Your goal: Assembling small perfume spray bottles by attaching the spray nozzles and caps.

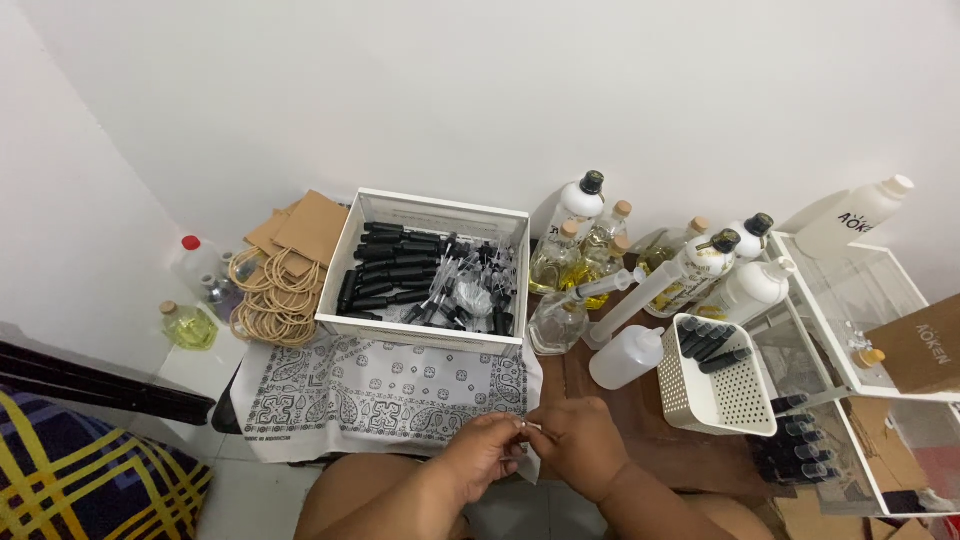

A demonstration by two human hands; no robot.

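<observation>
My left hand (487, 447) and my right hand (577, 443) meet at the near edge of the low table, fingertips pinched together on a small pale object that is too small to identify. They hover over the front edge of a white cloth with a black paisley print (385, 393). Beyond the cloth stands a white box (425, 265) filled with black tubes and clear spray parts. A large syringe (598, 290) rests across a squat glass bottle (556, 322) to the right of the box.
Brown paper bags with rope handles (288, 270) lie left of the box. Several bottles of yellow liquid and white bottles (690, 265) stand at the back right. A white perforated basket (715, 375) holds black tubes. A white wire rack (850, 340) stands right. A striped cushion (90, 470) lies left.
</observation>
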